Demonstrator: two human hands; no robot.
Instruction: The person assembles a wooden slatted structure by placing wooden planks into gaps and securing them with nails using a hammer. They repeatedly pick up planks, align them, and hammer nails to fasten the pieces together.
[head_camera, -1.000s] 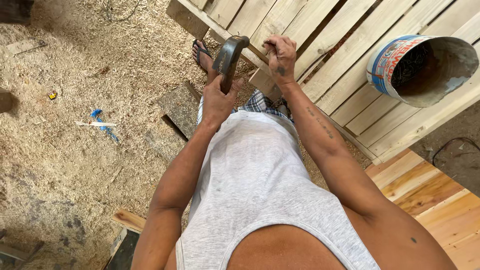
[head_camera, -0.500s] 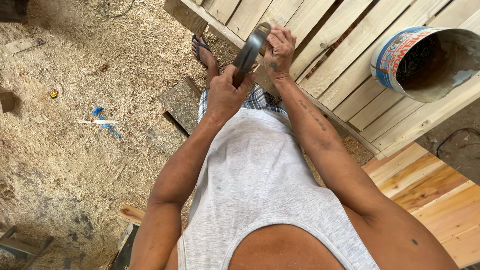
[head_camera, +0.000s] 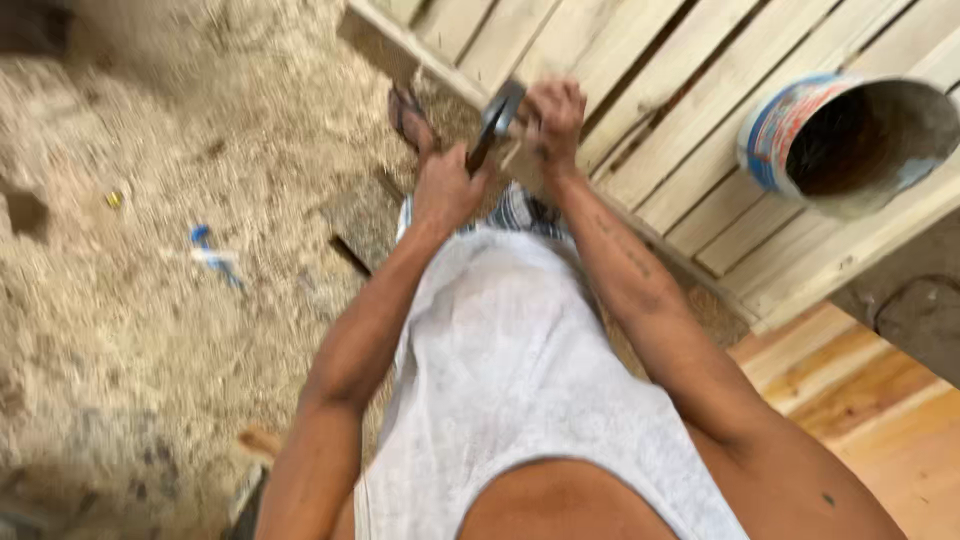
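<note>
Sawdust (head_camera: 150, 330) covers the ground beside a slatted wooden frame (head_camera: 660, 90) with a bucket (head_camera: 850, 140) on it. The left hand (head_camera: 447, 185) squeezes a hammer (head_camera: 492, 122) handle. The right hand (head_camera: 552, 110) presses closed fingers on the frame, beside the hammer head.

Bucket (head_camera: 850, 140) on pallet (head_camera: 690, 90), right

Sleeveless white top (head_camera: 520, 390), plaid shorts (head_camera: 525, 213), sandal (head_camera: 408, 112), forearm tattoo (head_camera: 625, 255).

Both arms extend forward and downward, left hand (head_camera: 447, 187) clenched in a fist, right hand (head_camera: 551, 108) curled with fingers bent, hands close together.
</note>
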